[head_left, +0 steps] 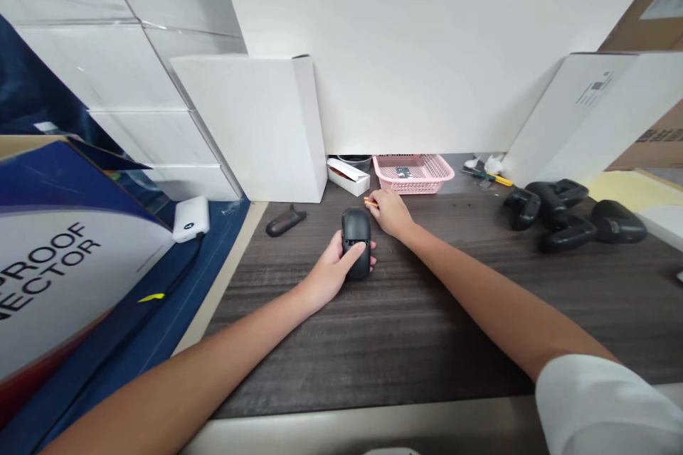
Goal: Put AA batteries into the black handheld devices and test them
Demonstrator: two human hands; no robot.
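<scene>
My left hand (334, 266) is wrapped around a black rounded oblong device (356, 225), with the thumb across its front. A dark gap or slot runs across the middle of the device. Just beyond it to the right, my right hand (392, 213) is closed in a pinch on a small thin orange-yellow object (370, 202), whose kind I cannot make out. To the left on the dark wood-grain table (416, 341) lies a slim black elongated part (285, 220) with a small raised end.
A pink basket (413, 185) with a small dark item inside and a small open white box (348, 176) stand behind my hands. Several black devices (568, 213) lie at right, near a yellow-handled tool (499, 178). A white power bank (191, 219) sits left; tall white boxes (256, 128) stand behind.
</scene>
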